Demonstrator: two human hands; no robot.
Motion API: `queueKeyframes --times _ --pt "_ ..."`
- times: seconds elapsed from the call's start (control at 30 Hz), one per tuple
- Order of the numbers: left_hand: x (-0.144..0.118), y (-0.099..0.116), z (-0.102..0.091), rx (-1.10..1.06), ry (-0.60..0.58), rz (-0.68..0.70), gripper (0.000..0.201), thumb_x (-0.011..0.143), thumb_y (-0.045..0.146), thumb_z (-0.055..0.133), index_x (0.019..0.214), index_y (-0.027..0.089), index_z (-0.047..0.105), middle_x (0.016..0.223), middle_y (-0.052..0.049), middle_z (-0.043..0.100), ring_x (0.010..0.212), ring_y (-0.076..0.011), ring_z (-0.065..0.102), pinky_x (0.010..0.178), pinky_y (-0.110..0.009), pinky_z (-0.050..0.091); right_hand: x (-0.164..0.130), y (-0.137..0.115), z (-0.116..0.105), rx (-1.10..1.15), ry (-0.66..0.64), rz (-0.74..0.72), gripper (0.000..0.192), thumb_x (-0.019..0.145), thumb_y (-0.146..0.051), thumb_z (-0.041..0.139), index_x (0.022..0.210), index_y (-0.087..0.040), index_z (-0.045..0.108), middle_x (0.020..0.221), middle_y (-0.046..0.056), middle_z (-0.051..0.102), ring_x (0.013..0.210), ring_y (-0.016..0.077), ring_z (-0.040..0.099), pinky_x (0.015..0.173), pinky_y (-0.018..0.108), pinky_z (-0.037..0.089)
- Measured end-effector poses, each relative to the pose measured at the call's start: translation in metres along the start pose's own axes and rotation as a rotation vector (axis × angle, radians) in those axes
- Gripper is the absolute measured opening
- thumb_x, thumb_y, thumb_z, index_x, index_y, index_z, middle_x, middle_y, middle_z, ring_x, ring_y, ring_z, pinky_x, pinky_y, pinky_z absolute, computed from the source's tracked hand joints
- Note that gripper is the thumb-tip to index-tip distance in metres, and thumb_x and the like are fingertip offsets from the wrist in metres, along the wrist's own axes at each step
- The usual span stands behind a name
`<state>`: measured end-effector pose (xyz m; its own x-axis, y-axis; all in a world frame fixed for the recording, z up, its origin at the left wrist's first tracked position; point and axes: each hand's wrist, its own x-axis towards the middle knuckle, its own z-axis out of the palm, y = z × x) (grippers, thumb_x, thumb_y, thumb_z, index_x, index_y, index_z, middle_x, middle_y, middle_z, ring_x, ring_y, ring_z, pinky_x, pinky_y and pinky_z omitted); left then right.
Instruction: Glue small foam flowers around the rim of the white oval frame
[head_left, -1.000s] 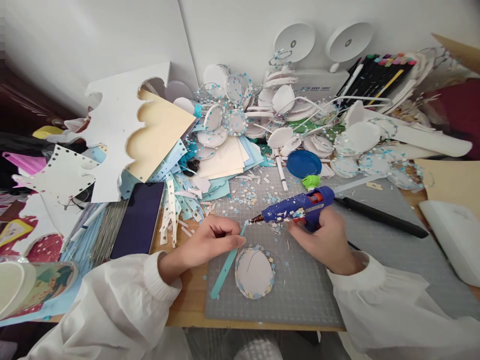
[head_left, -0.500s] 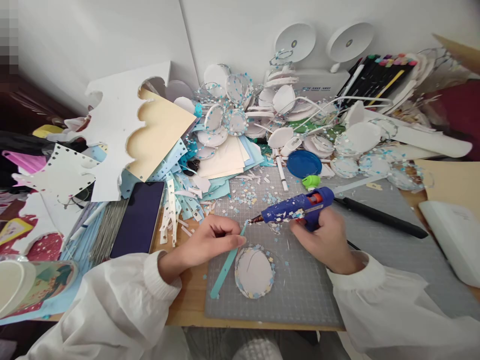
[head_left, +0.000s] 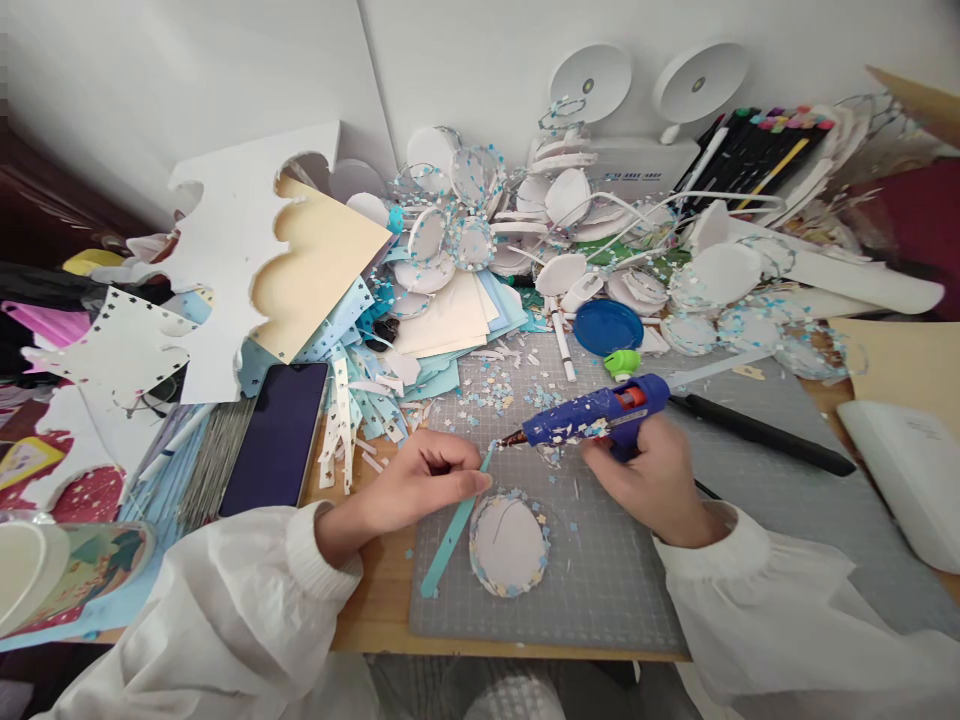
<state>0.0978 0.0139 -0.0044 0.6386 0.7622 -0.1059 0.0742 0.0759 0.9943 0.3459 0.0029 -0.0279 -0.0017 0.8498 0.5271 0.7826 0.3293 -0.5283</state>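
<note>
Over the gray cutting mat (head_left: 600, 590), the left hand (head_left: 416, 480) pinches a teal paper strip (head_left: 448, 555). The right hand (head_left: 652, 482) grips a blue hot-glue gun (head_left: 577, 414).

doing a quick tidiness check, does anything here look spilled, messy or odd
Yes: tiny blue and cream pieces lie scattered across the gray cutting mat, like a spill. Pale bits also cling to the blue glue gun in the right hand, making it look untidy.
</note>
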Motion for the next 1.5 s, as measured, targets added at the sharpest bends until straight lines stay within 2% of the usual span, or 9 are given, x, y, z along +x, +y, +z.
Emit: queueKeyframes --times 0.47,0.6,0.8,0.97,1.07,1.17,1.33,1.43,1.5 --pt "0.000 0.000 0.000 0.004 0.006 0.004 0.044 0.082 0.027 0.057 0.049 0.017 0.029 0.051 0.006 0.024 0.048 -0.0065 0.021 0.045 -0.024 0.017 0.000 0.001 0.000 -0.018 0.003 -0.023 0.016 0.068 -0.023 0.057 0.058 -0.022 0.044 0.044 -0.005 0.044 0.039 0.0114 0.041 0.041 0.024 0.032" --pt "0.000 -0.002 0.000 -0.009 0.000 0.009 0.044 0.083 0.027 0.058 0.050 0.017 0.030 0.051 0.006 0.025 0.049 -0.0065 0.022 0.046 -0.024 0.017 -0.002 0.003 0.001 -0.082 0.035 -0.074 0.018 0.068 -0.024 0.057 0.057 -0.022 0.043 0.044 -0.005 0.042 0.039 0.0110 0.039 0.041 0.025 0.032" --pt "0.000 -0.003 -0.001 -0.012 0.004 0.004 0.045 0.083 0.028 0.058 0.050 0.017 0.030 0.051 0.006 0.024 0.048 -0.0063 0.021 0.045 -0.024 0.016 0.000 0.007 0.000 -0.194 0.042 -0.145 0.009 0.070 -0.027 0.061 0.074 -0.021 0.055 0.055 -0.002 0.051 0.046 0.0142 0.047 0.048 0.027 0.037" --pt "0.000 -0.004 -0.002 -0.001 0.026 -0.025 0.045 0.082 0.031 0.058 0.048 0.017 0.031 0.051 0.005 0.026 0.048 -0.0068 0.025 0.045 -0.024 0.018 0.010 0.016 -0.021 -0.261 0.120 0.036 0.029 0.074 -0.043 0.067 0.087 -0.019 0.058 0.058 0.000 0.054 0.049 0.0170 0.052 0.050 0.030 0.038" --pt "-0.001 -0.004 -0.003 -0.001 0.033 -0.054 0.045 0.081 0.033 0.058 0.048 0.017 0.033 0.050 0.005 0.028 0.047 -0.0072 0.028 0.045 -0.023 0.021 0.005 0.026 -0.041 -0.295 0.096 0.151 0.028 0.077 -0.041 0.066 0.095 -0.021 0.057 0.067 0.006 0.061 0.056 0.0214 0.059 0.051 0.032 0.038" --pt "-0.001 -0.004 -0.003 -0.003 0.035 -0.058 0.045 0.080 0.034 0.059 0.048 0.016 0.034 0.049 0.005 0.030 0.047 -0.0072 0.030 0.045 -0.023 0.021 -0.011 0.041 -0.057 -0.370 0.074 0.204 0.028 0.076 -0.036 0.067 0.097 -0.023 0.054 0.079 0.011 0.064 0.068 0.0280 0.063 0.054 0.034 0.039" --pt "-0.001 -0.004 -0.003 -0.039 0.049 -0.070 0.039 0.080 0.033 0.060 0.049 0.014 0.046 0.048 0.004 0.035 0.046 -0.0070 0.032 0.044 -0.023 0.022 -0.031 0.059 -0.064 -0.384 0.004 0.171 0.021 0.077 -0.037 0.064 0.085 -0.024 0.050 0.071 0.009 0.056 0.068 0.0298 0.059 0.056 0.037 0.040" --pt "-0.002 -0.005 -0.003 -0.086 0.067 -0.093 0.035 0.079 0.033 0.062 0.052 0.013 0.053 0.048 0.004 0.039 0.045 -0.0066 0.033 0.044 -0.022 0.023 -0.038 0.056 -0.069 -0.395 -0.029 0.115 0.019 0.079 -0.039 0.060 0.085 -0.024 0.049 0.074 0.010 0.056 0.074 0.0319 0.059 0.062 0.041 0.042" --pt "-0.003 -0.007 -0.003 -0.135 0.074 -0.127 0.034 0.079 0.033 0.063 0.054 0.012 0.055 0.049 0.004 0.041 0.044 -0.0064 0.034 0.043 -0.022 0.023 -0.045 0.051 -0.078 -0.500 -0.029 0.078 0.025 0.079 -0.045 0.057 0.090 -0.022 0.049 0.078 0.013 0.057 0.080 0.0360 0.058 0.065 0.046 0.042"
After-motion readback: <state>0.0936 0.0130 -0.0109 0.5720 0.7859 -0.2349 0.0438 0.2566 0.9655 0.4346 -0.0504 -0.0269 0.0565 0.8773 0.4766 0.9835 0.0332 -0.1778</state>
